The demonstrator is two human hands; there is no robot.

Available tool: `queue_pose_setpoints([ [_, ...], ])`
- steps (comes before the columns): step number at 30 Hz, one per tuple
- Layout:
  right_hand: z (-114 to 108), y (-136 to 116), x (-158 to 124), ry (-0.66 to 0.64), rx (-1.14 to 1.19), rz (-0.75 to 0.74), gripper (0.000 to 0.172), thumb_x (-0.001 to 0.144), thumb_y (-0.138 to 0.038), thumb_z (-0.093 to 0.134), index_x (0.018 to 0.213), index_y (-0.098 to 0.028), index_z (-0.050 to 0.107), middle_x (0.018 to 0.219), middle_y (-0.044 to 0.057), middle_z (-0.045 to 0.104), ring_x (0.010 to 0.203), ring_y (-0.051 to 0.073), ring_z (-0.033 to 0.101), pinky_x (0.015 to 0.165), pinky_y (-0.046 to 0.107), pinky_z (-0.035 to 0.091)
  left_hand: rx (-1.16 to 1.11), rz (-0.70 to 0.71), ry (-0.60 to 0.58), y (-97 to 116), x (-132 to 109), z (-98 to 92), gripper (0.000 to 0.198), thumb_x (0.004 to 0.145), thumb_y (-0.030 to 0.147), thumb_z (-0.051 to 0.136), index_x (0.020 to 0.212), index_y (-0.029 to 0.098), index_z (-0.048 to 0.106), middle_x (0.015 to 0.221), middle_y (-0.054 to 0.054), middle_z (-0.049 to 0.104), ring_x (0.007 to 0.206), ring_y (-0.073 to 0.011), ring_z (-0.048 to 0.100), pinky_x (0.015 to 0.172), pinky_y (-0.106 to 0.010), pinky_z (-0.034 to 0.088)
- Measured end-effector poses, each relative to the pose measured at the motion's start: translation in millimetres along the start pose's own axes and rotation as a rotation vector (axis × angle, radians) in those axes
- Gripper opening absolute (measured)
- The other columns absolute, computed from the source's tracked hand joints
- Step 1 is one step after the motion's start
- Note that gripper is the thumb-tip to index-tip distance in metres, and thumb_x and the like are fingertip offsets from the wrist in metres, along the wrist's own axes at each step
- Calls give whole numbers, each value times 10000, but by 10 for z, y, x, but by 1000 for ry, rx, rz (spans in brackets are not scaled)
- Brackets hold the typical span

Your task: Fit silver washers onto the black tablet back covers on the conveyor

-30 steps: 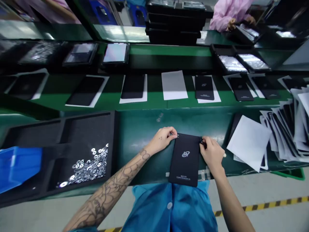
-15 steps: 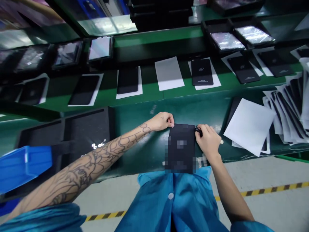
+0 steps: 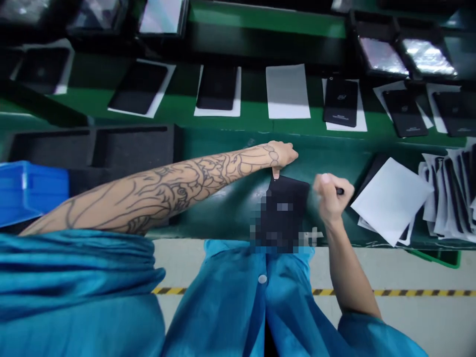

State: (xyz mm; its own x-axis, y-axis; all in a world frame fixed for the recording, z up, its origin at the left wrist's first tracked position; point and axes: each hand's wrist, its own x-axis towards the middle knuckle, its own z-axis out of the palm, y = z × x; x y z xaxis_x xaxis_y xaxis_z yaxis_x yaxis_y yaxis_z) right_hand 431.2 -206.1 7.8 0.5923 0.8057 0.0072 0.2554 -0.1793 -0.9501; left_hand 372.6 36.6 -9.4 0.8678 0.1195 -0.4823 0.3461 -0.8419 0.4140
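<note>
A flat black tablet point(image 3: 288, 198), its lower part blurred out, lies on the green bench in front of me. My left hand point(image 3: 283, 154) is over its upper left corner; the thumb points down and touches that corner, while the other fingers reach right, apart from the thumb. Right of the tablet and clear of it, my right hand point(image 3: 332, 193) is raised in a fist. The dark round end of a slim tool point(image 3: 339, 191) pokes out of the fist; the rest of it is hidden, so its kind cannot be told.
White sheets, several bearing black tablets point(image 3: 341, 104), line the raised ledge. A white sheet stack point(image 3: 392, 201) lies right, beside a fanned pile point(image 3: 451, 193). At left are a black foam tray point(image 3: 136, 144) and a blue bin point(image 3: 35, 193). Trays with shiny wrapped panels point(image 3: 383, 55) stand behind.
My right hand has lifted off the tablet's upper right edge and moved right. My left fingers have spread from their pinch at the corner. The view has shifted, and the tablet is slightly turned.
</note>
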Motion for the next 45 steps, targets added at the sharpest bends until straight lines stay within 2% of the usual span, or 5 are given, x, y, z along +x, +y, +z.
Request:
queue_pose_setpoints([
  [7, 834, -259, 521, 33, 439, -175, 719, 986, -815, 488, 577, -298, 200, 503, -56, 183, 449, 128, 240, 452, 314, 292, -228, -142, 355, -108, -796, 478, 322, 919, 397, 836, 1072, 199, 634, 1225, -85, 507, 1169, -298, 527, 971, -414, 484],
  [15, 977, -234, 499, -63, 640, -265, 782, 965, -616, 738, 526, -252, 203, 439, -86, 176, 390, 70, 180, 443, 285, 171, -268, -253, 1053, -151, -1993, 874, 264, 1026, 370, 695, 1246, 225, 672, 1348, -137, 500, 1298, -349, 488, 1163, -561, 409],
  [22, 1070, -272, 471, -135, 581, -246, 749, 1004, -532, 723, 504, -233, 252, 460, -78, 190, 401, 70, 214, 466, 299, 177, 2, -675, 980, -1075, -3710, 1241, 744, 1033, 784, 414, 1266, 157, 740, 1131, -114, 667, 1051, -298, 589, 1112, -602, 456],
  [29, 1085, -222, 410, -135, 471, -293, 684, 1078, -435, 644, 546, -225, 270, 494, -64, 214, 433, 76, 216, 501, 318, 148, -7, -766, 860, -1336, -3704, 1534, 1090, 911, 1028, 219, 1188, 140, 787, 1093, -77, 729, 975, -231, 615, 961, -409, 513],
  [45, 1083, -130, 331, -98, 365, -258, 647, 1102, -448, 581, 580, -236, 264, 509, -48, 246, 456, 95, 225, 508, 330, 160, 200, -689, 1059, -1020, -3708, 1320, 344, 1031, 558, 563, 951, 240, 669, 984, -55, 717, 905, -265, 610, 866, -396, 517],
])
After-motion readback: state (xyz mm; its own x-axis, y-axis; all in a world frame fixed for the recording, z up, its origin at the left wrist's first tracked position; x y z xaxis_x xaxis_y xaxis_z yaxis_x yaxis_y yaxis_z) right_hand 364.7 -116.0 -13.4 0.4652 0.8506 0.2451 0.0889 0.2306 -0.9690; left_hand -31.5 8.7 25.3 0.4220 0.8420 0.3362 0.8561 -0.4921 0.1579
